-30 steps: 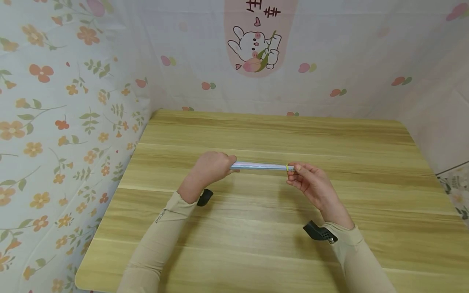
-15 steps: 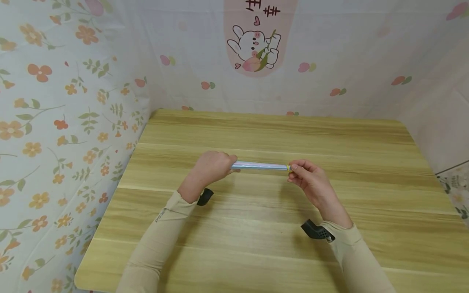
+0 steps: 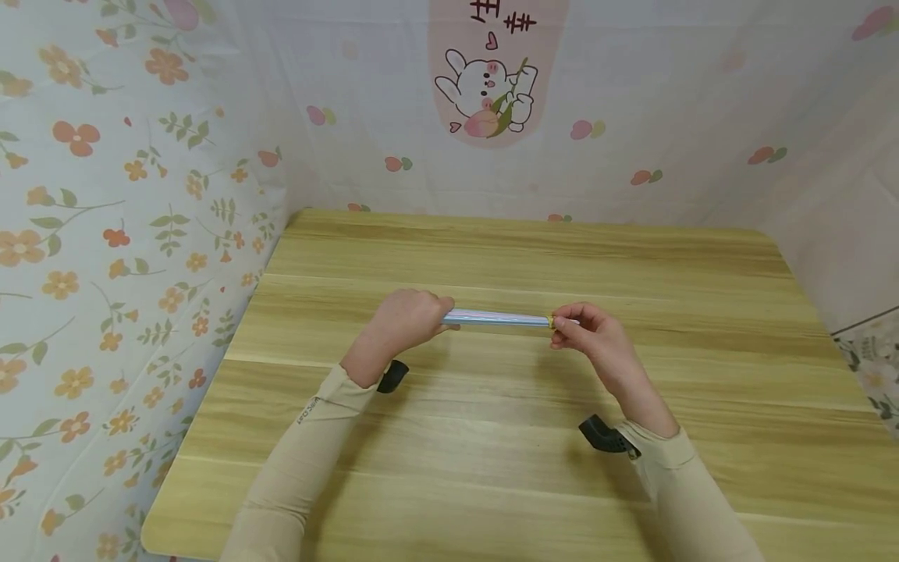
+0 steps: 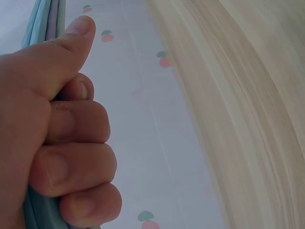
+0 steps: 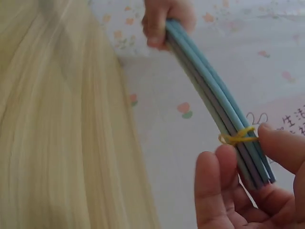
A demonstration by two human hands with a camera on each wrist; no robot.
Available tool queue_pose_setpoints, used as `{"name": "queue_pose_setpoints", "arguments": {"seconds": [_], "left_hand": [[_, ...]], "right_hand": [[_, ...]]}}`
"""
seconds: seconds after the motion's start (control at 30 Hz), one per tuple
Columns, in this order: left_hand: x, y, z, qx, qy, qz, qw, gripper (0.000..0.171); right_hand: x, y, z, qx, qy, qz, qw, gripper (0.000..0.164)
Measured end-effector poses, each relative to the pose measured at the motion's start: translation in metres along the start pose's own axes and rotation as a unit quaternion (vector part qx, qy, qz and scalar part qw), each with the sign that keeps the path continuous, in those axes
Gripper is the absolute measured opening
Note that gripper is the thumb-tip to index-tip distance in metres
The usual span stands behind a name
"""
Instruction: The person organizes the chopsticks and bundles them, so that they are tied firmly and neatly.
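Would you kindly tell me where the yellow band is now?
In the head view, the yellow band is right of centre, wrapped around the stick bundle near its right end, next to the right hand.

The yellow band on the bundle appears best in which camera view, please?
The right wrist view: there the yellow band appears large, its strands distinct across the bundle. The head view shows it only as a small yellow patch beside the right hand; the left wrist view does not show it.
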State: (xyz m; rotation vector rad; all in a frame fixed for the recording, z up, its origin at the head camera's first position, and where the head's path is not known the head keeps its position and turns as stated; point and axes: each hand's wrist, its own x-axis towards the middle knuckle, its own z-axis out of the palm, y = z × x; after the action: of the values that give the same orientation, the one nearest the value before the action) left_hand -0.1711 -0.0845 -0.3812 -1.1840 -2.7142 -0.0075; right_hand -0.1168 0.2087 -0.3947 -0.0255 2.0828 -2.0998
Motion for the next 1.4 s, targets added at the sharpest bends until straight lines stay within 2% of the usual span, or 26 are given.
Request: {"name": "queue_pose_setpoints", "arguments": {"seconds": [0.1, 0.17, 0.27, 0.33, 0.43, 0.57, 0.73, 1.03, 1.3, 1.4], "left_hand": [[-0.001, 0.000, 0.000, 0.003, 0.002, 0.001, 1.0000, 0.032], [-0.001, 0.000, 0.000, 0.010, 0.005, 0.003, 0.9999, 0.032], [-0.001, 0.000, -0.002, 0.012, 0.007, 0.003, 0.9999, 0.033], [-0.001, 0.000, -0.002, 0.009, 0.006, 0.001, 0.9999, 0.032], [-0.001, 0.000, -0.003, 0.003, 0.001, -0.001, 1.0000, 0.032], [-0.001, 0.001, -0.003, 0.000, 0.001, 0.002, 1.0000, 0.031], [-0.001, 0.002, -0.004, 0.007, 0.006, 0.007, 0.9999, 0.032], [-0.001, 0.003, -0.005, 0.003, 0.000, 0.003, 1.0000, 0.031], [0.000, 0.005, -0.005, 0.006, -0.004, 0.007, 0.9999, 0.031], [0.000, 0.005, -0.005, 0.007, -0.003, 0.011, 0.9999, 0.030]], "right_hand": [[0.000, -0.002, -0.005, -0.105, -0.008, -0.007, 0.994, 0.026], [0.001, -0.005, -0.009, -0.177, -0.022, -0.014, 0.984, 0.032], [0.001, -0.009, -0.015, -0.281, -0.046, -0.033, 0.958, 0.032], [0.002, -0.012, -0.018, -0.331, -0.062, -0.050, 0.940, 0.029], [0.005, -0.016, -0.021, -0.373, -0.085, -0.075, 0.921, 0.022], [0.008, -0.021, -0.021, -0.400, -0.118, -0.095, 0.904, 0.016], [0.012, -0.026, -0.017, -0.426, -0.140, -0.102, 0.888, 0.014], [0.013, -0.031, -0.013, -0.430, -0.140, -0.101, 0.886, 0.016], [0.014, -0.024, -0.007, -0.412, -0.131, -0.097, 0.897, 0.016], [0.015, -0.022, -0.004, -0.410, -0.132, -0.106, 0.896, 0.017]]}}
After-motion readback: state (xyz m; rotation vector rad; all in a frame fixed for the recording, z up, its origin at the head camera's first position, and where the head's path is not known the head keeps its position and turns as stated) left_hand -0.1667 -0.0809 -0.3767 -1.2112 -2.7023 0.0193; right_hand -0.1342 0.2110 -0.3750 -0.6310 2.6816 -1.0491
